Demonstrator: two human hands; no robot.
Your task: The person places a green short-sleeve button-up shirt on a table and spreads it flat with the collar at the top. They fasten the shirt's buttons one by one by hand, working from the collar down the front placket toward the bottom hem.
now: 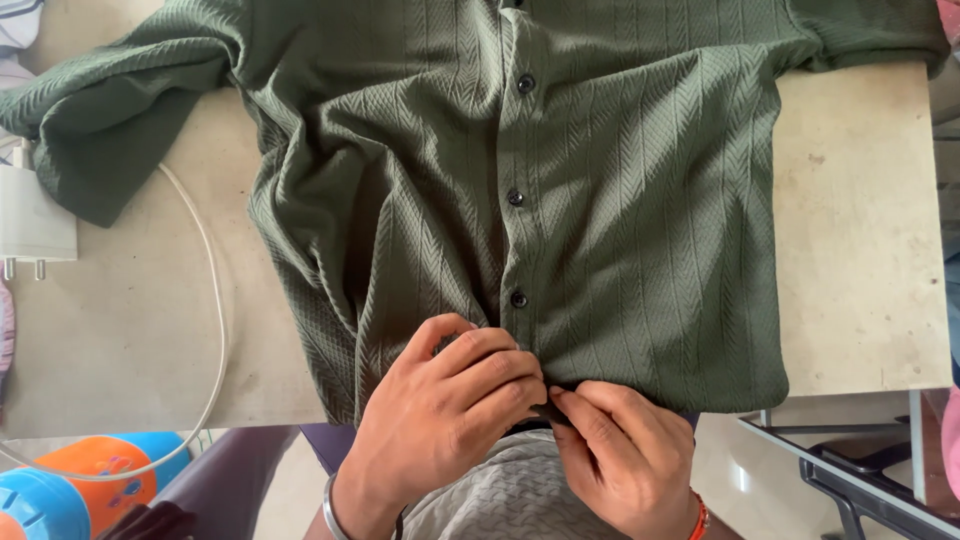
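Pinching the hem of a dark green textured knit button-front shirt at lower centre, my left hand and right hand both grasp it; it lies spread across the beige table.

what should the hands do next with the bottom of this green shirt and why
Probably push the last button through its hole. Both the left hand and right hand pinch the placket at the green shirt hem, while the three buttons above look fastened.
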